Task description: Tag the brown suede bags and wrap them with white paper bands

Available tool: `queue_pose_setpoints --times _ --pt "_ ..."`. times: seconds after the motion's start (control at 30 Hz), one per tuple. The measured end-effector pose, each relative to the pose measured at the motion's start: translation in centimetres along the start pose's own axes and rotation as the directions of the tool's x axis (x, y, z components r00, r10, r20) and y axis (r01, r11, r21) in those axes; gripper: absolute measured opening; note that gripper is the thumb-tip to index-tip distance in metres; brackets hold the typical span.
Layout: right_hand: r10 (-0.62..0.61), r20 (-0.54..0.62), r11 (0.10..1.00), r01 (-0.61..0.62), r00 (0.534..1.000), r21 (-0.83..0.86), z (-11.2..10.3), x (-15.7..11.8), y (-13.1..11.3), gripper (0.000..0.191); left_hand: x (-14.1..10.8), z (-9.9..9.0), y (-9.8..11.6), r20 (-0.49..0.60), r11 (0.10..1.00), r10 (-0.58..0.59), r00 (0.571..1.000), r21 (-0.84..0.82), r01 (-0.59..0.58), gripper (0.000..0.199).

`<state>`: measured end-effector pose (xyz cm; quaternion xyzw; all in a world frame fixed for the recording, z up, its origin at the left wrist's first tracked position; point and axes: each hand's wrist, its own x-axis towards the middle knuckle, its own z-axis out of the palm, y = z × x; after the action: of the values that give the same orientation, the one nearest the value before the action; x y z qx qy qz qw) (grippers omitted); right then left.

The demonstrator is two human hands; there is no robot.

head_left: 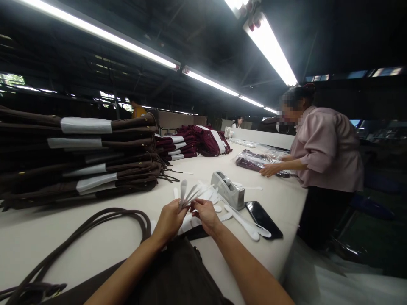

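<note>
My left hand [169,221] is closed round a fanned bunch of thin white strips [188,191] with rounded ends, which point up and away. My right hand [206,215] pinches at the base of the same bunch, touching it beside the left fingers. Beneath my forearms lies a dark brown bag [171,275], its long looped straps [104,216] curving over the table to the left. More white strips [246,222], some with notched edges, lie loose to the right of my hands.
A grey tape dispenser [227,190] and a black phone [263,220] sit right of my hands. Stacked brown bags [133,140] with white bands rise at left, maroon bags [210,140] behind. At right, a person [330,148] handles a plastic-wrapped maroon item [254,162] on the white table [203,169].
</note>
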<state>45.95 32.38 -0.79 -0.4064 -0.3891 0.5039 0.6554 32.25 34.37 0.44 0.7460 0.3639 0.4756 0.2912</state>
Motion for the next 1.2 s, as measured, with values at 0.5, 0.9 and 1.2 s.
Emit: queue_pose_setpoints --times 0.5,0.9,1.2 --pt "-0.014 -0.115 0.999 0.008 0.993 -0.054 -1.1 0.9 0.4 0.046 -0.3 0.7 1.3 0.092 0.766 -0.405 0.910 -0.509 0.393 0.020" --pt "-0.147 -0.078 0.951 0.119 0.986 -0.284 -2.6 1.2 -1.3 0.043 -0.2 0.8 1.0 0.125 0.710 -0.398 0.909 -0.585 0.391 0.037" --pt "-0.037 -0.036 0.995 0.034 0.999 -0.098 -0.7 0.2 -0.3 0.034 -0.1 1.0 -0.2 0.038 0.946 -0.199 0.979 -0.253 0.202 0.023"
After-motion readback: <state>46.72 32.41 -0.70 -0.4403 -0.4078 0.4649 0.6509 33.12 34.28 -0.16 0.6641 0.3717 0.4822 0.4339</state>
